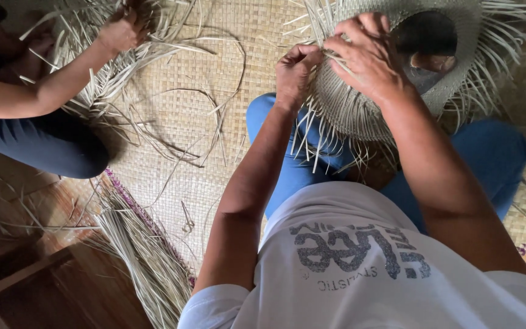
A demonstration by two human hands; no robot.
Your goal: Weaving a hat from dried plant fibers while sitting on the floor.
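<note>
Two hands at work on a half-woven straw hat, seated on a woven mat.

Left hand (295, 68) curled shut, pinching loose strips at the edge of the hat (360, 109), which rests on the lap over blue trousers. Right hand (369, 55) lies on the hat's side, fingers bent, pressing strands down. Woven mat (196, 140) beneath. Another person's hand (120, 30) grips straw at upper left; straw bundle (147, 262) lies near.
</note>
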